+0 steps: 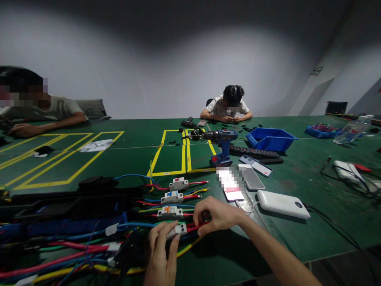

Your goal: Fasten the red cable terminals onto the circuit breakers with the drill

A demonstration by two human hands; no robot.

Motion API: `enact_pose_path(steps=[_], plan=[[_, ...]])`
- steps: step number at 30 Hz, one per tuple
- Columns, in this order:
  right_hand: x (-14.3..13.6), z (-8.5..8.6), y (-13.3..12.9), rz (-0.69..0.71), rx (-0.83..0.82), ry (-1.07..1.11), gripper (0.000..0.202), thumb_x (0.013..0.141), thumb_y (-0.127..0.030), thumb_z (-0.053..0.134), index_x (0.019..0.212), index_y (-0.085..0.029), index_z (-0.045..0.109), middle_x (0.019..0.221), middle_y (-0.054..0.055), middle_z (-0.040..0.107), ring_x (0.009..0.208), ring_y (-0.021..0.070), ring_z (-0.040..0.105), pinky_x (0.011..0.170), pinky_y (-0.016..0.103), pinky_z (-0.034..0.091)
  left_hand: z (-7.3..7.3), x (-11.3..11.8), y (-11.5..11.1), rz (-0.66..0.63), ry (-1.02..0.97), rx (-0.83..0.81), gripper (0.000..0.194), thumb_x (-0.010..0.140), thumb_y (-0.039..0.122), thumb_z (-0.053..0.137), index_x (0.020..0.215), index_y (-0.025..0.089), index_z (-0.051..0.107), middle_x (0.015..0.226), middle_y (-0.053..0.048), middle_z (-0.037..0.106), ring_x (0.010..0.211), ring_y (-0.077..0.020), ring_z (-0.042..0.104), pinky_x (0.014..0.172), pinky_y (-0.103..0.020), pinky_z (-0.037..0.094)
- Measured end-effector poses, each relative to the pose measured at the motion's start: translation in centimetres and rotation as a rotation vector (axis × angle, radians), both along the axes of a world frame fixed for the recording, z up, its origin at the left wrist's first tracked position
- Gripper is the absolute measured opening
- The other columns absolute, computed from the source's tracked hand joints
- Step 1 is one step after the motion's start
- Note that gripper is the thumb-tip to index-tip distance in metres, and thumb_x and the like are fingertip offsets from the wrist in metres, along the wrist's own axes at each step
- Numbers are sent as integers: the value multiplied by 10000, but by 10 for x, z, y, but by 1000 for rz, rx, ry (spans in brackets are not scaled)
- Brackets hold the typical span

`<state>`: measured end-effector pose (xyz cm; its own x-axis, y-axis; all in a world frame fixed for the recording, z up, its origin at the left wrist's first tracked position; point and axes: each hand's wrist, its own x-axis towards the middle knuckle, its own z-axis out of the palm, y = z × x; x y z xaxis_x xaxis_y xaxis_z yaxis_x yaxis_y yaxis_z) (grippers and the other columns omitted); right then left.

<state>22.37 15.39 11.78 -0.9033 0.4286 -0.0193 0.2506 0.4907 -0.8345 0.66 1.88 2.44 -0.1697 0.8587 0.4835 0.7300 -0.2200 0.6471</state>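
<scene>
Left hand (162, 248): breaker (181, 229) gripped, lengthwise along table's (279, 232) near edge; rightward red wire (192, 228) pinched by right hand (218, 214); cable tags (112, 229) illegible.

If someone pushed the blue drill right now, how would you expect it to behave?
The blue drill might tip, since its bulk sits high on a narrow handle. Its wider base probably steadies it somewhat. It looks hard-shelled, so likely stiff.

Left hand (160, 250) and right hand (222, 214) are bare — right forearm (269, 246) too.
</scene>
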Motion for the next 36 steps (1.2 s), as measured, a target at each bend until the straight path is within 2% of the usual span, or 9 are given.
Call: enact_pose_path(steps=[7, 13, 19, 22, 24, 27, 32, 36], plan=[[-1, -2, 0, 3, 18, -7, 211, 779, -324, 760, 906, -167, 699, 824, -19, 636, 683, 84, 539, 615, 187, 386, 1, 2, 1, 9, 32, 3, 338, 942, 317, 520, 1277, 334, 560, 1233, -53, 516, 1139, -178, 584, 929, -375, 566], [-3, -10, 3, 26, 58, -44, 186, 759, -255, 757, 903, -160, 686, 806, -30, 625, 676, 77, 537, 610, 179, 385, 10, 7, 5, -1, 123, 127, 366, 919, 260, 570, 1278, 331, 582, 1204, -57, 521, 1103, -178, 558, 919, -347, 544], [-3, -8, 1, -8, 12, -87, 339, 741, -409, 796, 957, -171, 691, 806, -24, 636, 671, 88, 540, 590, 186, 378, 17, 9, 4, 22, 240, 196, 407, 887, 219, 613, 1282, 313, 586, 1185, -65, 527, 1097, -196, 529, 926, -362, 508], [0, 2, 0, -65, -21, -82, 373, 847, -501, 679, 1003, -162, 679, 787, -14, 631, 662, 94, 534, 590, 193, 377, 17, 9, 4, 23, 251, 191, 420, 879, 229, 621, 1291, 299, 580, 1196, -71, 527, 1102, -203, 526, 925, -369, 502], [4, 9, 2, -108, 13, -93, 378, 937, -502, 550, 992, -150, 676, 771, -9, 617, 657, 92, 515, 589, 197, 363, 18, 10, 4, 28, 255, 184, 424, 870, 247, 632, 1289, 290, 581, 1207, -76, 531, 1110, -213, 528, 932, -382, 498], [13, 15, 6, -120, 48, -178, 384, 976, -469, 481, 978, -138, 676, 748, -9, 603, 637, 88, 491, 565, 194, 338, 22, 10, 5, 27, 254, 182, 407, 863, 260, 638, 1267, 282, 595, 1213, -78, 544, 1131, -224, 532, 946, -391, 492], [29, 8, 14, -65, -38, -267, 341, 882, -443, 638, 1028, -137, 671, 809, 18, 668, 688, 108, 586, 602, 191, 413, 32, 19, 6, 28, 228, 147, 453, 862, 306, 641, 1307, 278, 557, 1239, -78, 565, 1156, -236, 530, 948, -402, 482], [34, 2, 17, -23, -129, -279, 408, 771, -428, 761, 1049, -146, 662, 817, 18, 689, 690, 121, 630, 610, 198, 458, 31, 29, 11, 49, 205, 140, 486, 865, 331, 641, 1335, 280, 529, 1230, -81, 584, 1148, -249, 535, 961, -436, 454]])
